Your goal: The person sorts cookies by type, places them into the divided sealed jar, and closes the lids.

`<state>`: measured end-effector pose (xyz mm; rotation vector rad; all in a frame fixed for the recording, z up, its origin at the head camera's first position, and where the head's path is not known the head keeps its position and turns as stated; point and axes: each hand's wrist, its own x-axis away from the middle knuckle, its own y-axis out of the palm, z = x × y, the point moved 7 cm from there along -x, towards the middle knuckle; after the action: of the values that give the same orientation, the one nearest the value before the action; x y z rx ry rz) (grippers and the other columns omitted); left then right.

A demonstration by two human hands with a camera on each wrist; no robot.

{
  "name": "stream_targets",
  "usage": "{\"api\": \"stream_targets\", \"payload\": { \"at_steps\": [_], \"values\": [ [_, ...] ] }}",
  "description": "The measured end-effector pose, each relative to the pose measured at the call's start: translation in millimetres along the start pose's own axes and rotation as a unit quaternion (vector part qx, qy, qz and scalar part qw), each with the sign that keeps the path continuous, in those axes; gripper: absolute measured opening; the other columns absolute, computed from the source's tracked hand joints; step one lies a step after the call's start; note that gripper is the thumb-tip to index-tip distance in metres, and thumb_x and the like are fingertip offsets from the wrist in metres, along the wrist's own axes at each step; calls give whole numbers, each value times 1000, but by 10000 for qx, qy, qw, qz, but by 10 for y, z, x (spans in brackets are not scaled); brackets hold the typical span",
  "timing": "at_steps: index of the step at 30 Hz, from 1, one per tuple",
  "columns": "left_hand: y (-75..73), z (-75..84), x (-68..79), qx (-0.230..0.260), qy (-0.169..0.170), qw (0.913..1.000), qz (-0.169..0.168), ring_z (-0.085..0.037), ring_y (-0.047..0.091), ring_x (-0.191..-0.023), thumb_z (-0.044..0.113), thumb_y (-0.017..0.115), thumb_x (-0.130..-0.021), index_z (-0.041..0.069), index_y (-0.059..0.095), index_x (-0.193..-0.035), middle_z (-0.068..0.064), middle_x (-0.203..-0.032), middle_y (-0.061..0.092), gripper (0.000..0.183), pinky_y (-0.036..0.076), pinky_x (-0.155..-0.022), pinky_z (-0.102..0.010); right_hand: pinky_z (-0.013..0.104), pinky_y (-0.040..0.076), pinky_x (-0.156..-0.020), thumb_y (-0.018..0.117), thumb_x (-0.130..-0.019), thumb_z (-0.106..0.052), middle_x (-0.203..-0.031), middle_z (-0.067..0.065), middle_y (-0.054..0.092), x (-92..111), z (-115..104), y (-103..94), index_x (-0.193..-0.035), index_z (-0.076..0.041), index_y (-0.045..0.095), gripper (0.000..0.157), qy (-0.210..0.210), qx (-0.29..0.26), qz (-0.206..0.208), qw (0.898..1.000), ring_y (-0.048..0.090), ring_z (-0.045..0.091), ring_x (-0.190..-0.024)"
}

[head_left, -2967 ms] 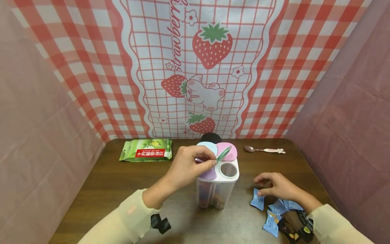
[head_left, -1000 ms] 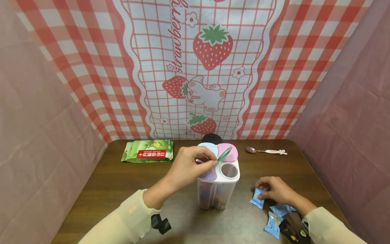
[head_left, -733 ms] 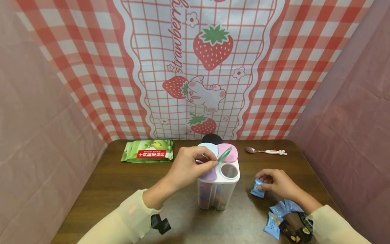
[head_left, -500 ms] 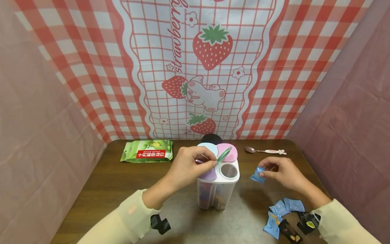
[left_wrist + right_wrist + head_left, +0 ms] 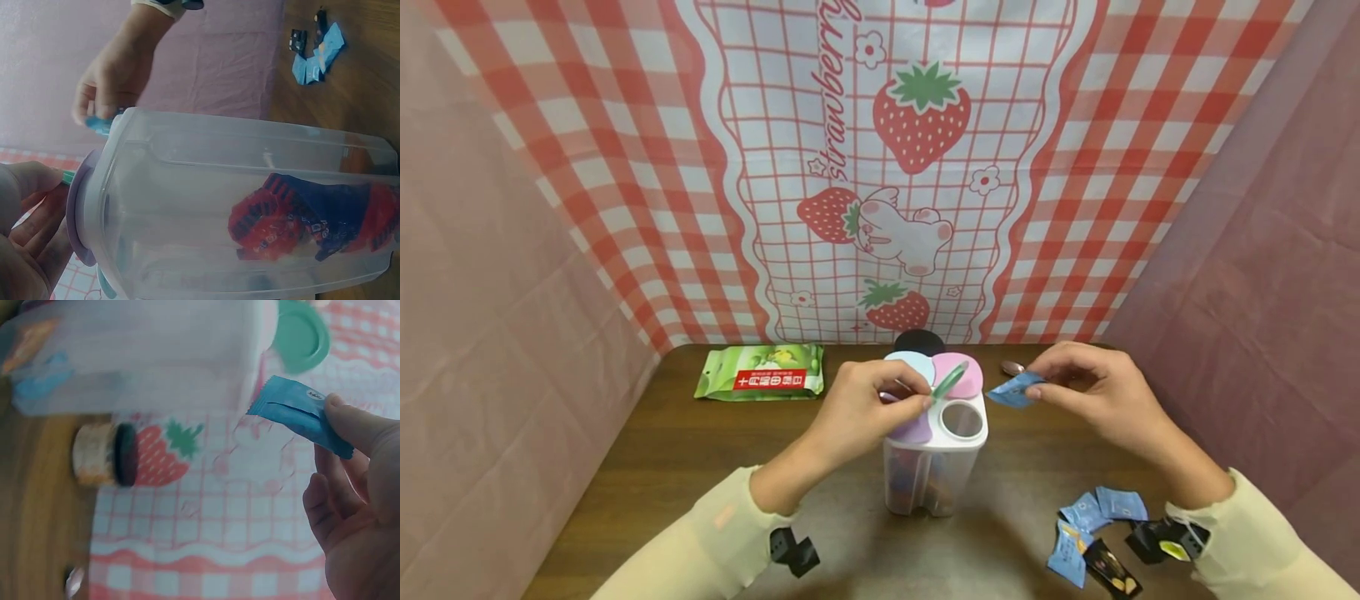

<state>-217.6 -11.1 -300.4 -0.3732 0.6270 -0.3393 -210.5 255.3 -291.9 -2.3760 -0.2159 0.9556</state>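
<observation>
My left hand (image 5: 865,408) pinches a round green lid (image 5: 952,379) above a clear storage container (image 5: 928,479) with a white top. One round opening (image 5: 962,419) in that top is uncovered; purple, blue and pink lids (image 5: 958,373) cover the others. In the left wrist view, red and dark blue wrapped snacks (image 5: 275,219) lie inside the container. Just right of the opening, my right hand (image 5: 1105,396) holds a blue snack packet (image 5: 1013,390) between thumb and fingers. The right wrist view shows the packet (image 5: 300,412) close to the container's rim.
Several blue packets (image 5: 1120,504) and a black packet (image 5: 1111,571) lie at the table's right front. A green bag (image 5: 763,372) lies at the back left. Behind the container stands a jar (image 5: 100,454) with a dark lid. A spoon (image 5: 1011,367) is partly hidden behind my right hand.
My right hand has taken a blue packet from the table, lifted it and carried it left and away from me to the container. My left hand and the green lid have stayed in place.
</observation>
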Motion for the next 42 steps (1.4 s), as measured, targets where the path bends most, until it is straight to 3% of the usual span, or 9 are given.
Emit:
{"api": "stream_targets", "payload": {
  "at_steps": [3, 9, 16, 22, 28, 36, 42],
  "values": [
    [1, 2, 4, -11, -5, 10000, -6, -6, 70, -76, 5, 80, -86, 12, 78, -88, 3, -85, 76, 8, 62, -68, -28, 18, 55, -62, 82, -72, 18, -92, 2, 74, -58, -171, 36, -100, -11, 76, 41, -337, -357, 117, 9987, 65, 8, -73],
    [-3, -4, 5, -30, 3, 10000, 15, -6, 70, -76, 5, 79, -86, 12, 77, -88, 3, -84, 76, 8, 63, -68, -30, 20, 55, -63, 82, -74, 16, -92, -2, 73, -119, -363, 191, -102, -11, 73, 40, -327, -488, -77, 9982, 64, 8, -73],
    [-3, -4, -5, -32, 42, 10000, -5, -6, 71, -77, 5, 79, -86, 11, 78, -88, 2, -85, 77, 6, 63, -69, -29, 22, 52, -59, 82, -78, 9, -89, -6, 71, -148, -353, 377, -101, -17, 72, 36, -198, -655, -332, 9971, 61, 10, -71],
    [5, -12, -5, -30, 58, 10000, -41, -6, 71, -78, 5, 79, -86, 11, 77, -88, 2, -85, 77, 7, 63, -69, -29, 24, 45, -55, 82, -74, 16, -90, 0, 71, -164, -333, 472, -99, -14, 74, 40, -817, -785, -442, 9926, 55, 10, -69],
    [-4, -6, -4, -59, 66, 9999, -70, -6, 71, -78, 6, 79, -87, 10, 78, -90, 2, -86, 77, 6, 62, -70, -27, 22, 46, -63, 84, -74, 12, -96, -2, 73, -177, -361, 536, -101, -16, 77, 40, -1194, -549, -636, 9893, 59, 8, -77],
    [-5, 5, -9, -147, 45, 9999, -34, -4, 71, -78, 6, 79, -86, 12, 77, -88, 3, -85, 76, 7, 62, -69, -25, 19, 53, -67, 83, -81, 1, -104, -8, 74, -155, -342, 666, -105, -18, 80, 30, -927, -274, -1145, 9887, 65, 6, -88],
    [-2, 15, 1, -147, 87, 9999, -1, -5, 71, -78, 6, 79, -86, 13, 77, -88, 4, -85, 76, 8, 61, -68, -24, 20, 52, -68, 86, -82, -8, -107, -11, 72, -126, -357, 723, -106, -21, 76, 29, -1125, 156, -1182, 9865, 63, 7, -85]
  ]
}}
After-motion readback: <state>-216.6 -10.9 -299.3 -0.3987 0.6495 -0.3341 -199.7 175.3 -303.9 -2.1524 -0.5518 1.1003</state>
